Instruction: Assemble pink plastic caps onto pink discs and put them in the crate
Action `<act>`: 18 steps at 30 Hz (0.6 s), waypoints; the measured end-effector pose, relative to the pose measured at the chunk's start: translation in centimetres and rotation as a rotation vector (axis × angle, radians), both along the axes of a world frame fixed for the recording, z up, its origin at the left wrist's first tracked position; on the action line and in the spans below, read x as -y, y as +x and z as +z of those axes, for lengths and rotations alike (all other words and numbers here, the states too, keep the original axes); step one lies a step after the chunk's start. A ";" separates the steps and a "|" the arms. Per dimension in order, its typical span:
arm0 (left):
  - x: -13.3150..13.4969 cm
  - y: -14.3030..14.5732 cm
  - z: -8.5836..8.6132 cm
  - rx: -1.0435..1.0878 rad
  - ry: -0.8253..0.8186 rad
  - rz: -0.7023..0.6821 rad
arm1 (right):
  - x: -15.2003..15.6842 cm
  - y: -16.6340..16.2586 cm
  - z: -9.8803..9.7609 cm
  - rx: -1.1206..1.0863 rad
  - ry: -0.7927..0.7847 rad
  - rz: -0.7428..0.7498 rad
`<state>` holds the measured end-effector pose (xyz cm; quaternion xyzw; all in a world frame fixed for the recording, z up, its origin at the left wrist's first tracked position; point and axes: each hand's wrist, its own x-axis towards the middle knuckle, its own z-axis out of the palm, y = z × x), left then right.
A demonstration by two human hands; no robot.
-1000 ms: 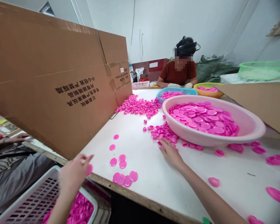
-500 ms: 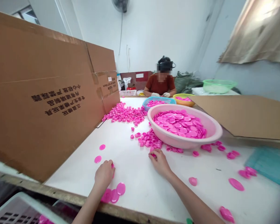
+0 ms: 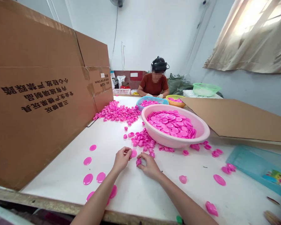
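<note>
Head view: the desk (image 3: 135,195) has a white top, its near edge bare and worn. Towards the middle of the desk, the left hand (image 3: 121,160) has its grip pinched together on a pink disc (image 3: 134,153); the right hand (image 3: 151,166) has its grip clamped on a small pink cup (image 3: 138,162), near the disc but apart from it. Loose discs (image 3: 88,179) lie flat towards the near edge, left of centre. A pale pink basin (image 3: 178,143) full of discs stands right of centre, a pile of cups (image 3: 142,139) against its left side; a larger heap (image 3: 118,112) spreads beside the cardboard box (image 3: 46,84) along the left edge. A cardboard sheet (image 3: 239,120) and a teal tray (image 3: 245,164) occupy the right edge. At the far edge, a co-worker (image 3: 154,85) sits behind a blue basket (image 3: 165,102) and a yellow bowl (image 3: 177,104). Beyond are a pale wall (image 3: 161,28), a beige curtain (image 3: 248,43) and part of a fan (image 3: 119,2).
</note>
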<state>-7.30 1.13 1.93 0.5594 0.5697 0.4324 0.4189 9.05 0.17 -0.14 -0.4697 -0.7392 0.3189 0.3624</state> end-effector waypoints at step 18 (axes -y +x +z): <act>0.2 0.7 -1.7 -0.315 -0.143 -0.238 | -0.9 -0.6 0.7 -0.207 -0.787 -0.096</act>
